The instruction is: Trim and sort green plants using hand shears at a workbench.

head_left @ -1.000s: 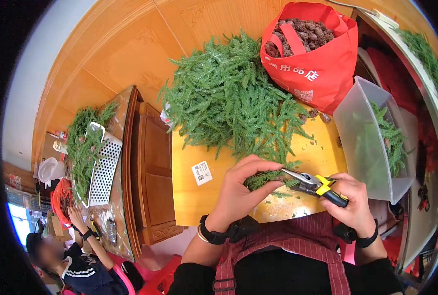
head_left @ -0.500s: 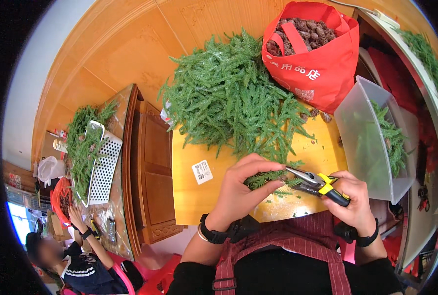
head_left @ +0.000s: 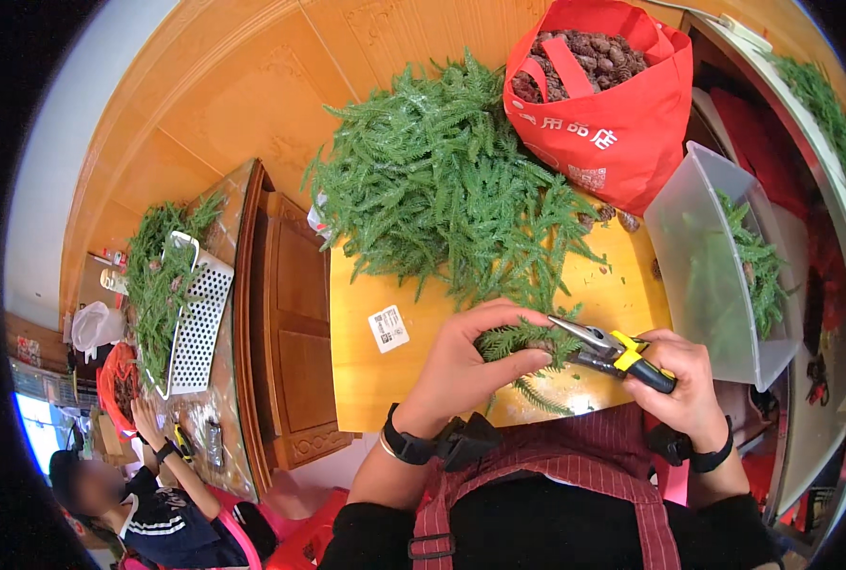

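Between the fingers and thumb of my left hand (head_left: 480, 356) is a green fir sprig (head_left: 527, 340), with one frond hanging below the thumb. A small brown pine cone seems to sit in the sprig, partly hidden by my fingers. My right hand (head_left: 677, 382) is closed round the black and yellow handles of a pair of pliers (head_left: 622, 353). The metal jaws reach left to the sprig's right end, beside my left fingertips; they look slightly apart. Beyond my hands lies a big heap of green fir sprigs (head_left: 442, 180) on the yellow table (head_left: 366, 375).
A red bag (head_left: 613, 142) full of pine cones stands at the back right. Right of the table is a translucent bin (head_left: 717, 275) with sprigs inside. On the left, a person (head_left: 171, 503) works at another table beside a white perforated basket (head_left: 204, 323). A white label (head_left: 389, 330) lies on my table.
My left hand has turned the sprig slightly, so more of its fronds show and one now hangs lower. The pliers' jaws have opened a little and shifted slightly left.
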Demonstrator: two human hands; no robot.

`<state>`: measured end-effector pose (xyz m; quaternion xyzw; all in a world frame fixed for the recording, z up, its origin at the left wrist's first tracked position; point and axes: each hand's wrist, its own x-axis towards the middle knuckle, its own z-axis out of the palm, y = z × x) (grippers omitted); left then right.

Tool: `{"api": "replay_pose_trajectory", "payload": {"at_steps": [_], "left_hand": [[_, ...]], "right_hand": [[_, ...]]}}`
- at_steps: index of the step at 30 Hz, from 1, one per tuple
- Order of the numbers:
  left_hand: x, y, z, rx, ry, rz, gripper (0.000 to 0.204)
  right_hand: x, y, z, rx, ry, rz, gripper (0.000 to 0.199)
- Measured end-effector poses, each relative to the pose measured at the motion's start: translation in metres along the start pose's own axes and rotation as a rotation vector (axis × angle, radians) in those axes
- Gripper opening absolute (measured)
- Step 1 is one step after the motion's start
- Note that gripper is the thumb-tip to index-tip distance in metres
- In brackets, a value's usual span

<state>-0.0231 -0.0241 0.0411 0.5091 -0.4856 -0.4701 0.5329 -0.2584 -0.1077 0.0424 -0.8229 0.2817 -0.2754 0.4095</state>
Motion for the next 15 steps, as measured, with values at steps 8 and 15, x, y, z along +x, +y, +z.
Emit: {"api": "replay_pose_trajectory", "payload": {"at_steps": [8,15], "left_hand": [[0.0015,0.0018,0.0003,-0.071,-0.008,-0.042,0.026],[0.0007,0.0012,-0.0032,0.059,-0.012,0.041,0.028]], "right_hand": [[0.0002,-0.0017,-0.002,-0.027,0.002,-0.047,0.021],[-0.0004,-0.0007,-0.0037,-0.046,-0.005,-0.086,0.018]]}}
